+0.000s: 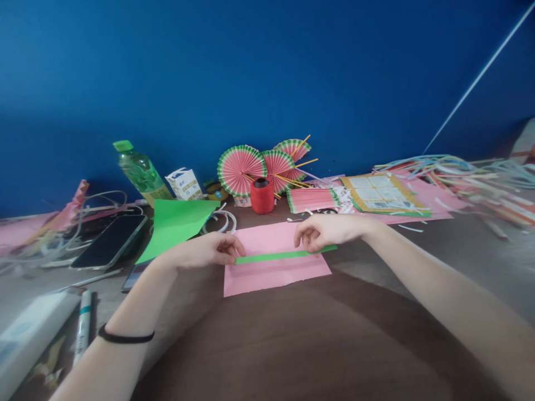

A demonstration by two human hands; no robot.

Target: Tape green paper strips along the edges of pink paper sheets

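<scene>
Seen from the head camera, a person's two bare hands work a narrow green paper strip (284,255) laid across a pink sheet (271,270) on a brown worktop (292,345). The left hand (209,250), a black band (125,336) round its wrist, has its grip pinched shut on the strip's left end, thumb and fingertips meeting at the paper. The right hand (321,231) presses curled fingers down on the strip near its right end, the grip closed over the paper there; a short stub of green sticks out past it, beyond the pink sheet's edge. The strip lies flat and nearly level, tilting slightly up toward the right, across the middle of the pink sheet. Just beside the left hand lies a larger green sheet (178,223), and beyond that a dark phone (111,240) among loose cables. At the back, against a blue wall (267,72), stand a green-capped bottle (140,174), a small carton (184,184), a red spool (262,196) and three pink-and-green paper fans (259,166) on sticks. Right of the spool lie a pleated pink stack (311,199) and a yellow-bordered printed sheet (382,194), with a heap of coloured paper strips (472,178) further right. A marker pen (83,326) lies at lower left.
</scene>
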